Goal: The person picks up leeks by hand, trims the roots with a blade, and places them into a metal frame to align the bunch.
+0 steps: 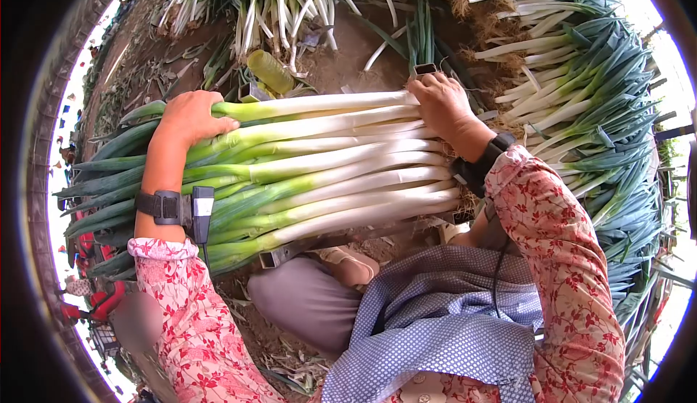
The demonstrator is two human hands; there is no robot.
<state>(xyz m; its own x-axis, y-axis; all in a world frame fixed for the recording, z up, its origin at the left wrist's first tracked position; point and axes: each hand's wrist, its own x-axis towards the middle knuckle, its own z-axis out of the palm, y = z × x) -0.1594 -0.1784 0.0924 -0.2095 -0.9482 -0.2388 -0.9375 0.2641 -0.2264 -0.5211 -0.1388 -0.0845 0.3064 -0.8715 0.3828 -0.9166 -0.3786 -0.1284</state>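
Several long green onions (348,145) lie side by side on a metal frame (270,258), white ends to the right and dark green leaves to the left. At the far edge of this layer, my left hand (192,116) is closed over the green part of the farthest onion (327,104), thumb pointing right. My right hand (441,104) has its fingers curled over the white end of the same onion, hiding its tip. Both hands are on top of the layer, well apart.
A large pile of green onions (581,105) runs down the right side, roots facing inward. More onions (279,3) lie on the ground at the back. A yellow translucent cylinder (270,72) stands just beyond the frame. My knee (301,298) is close to its near side.
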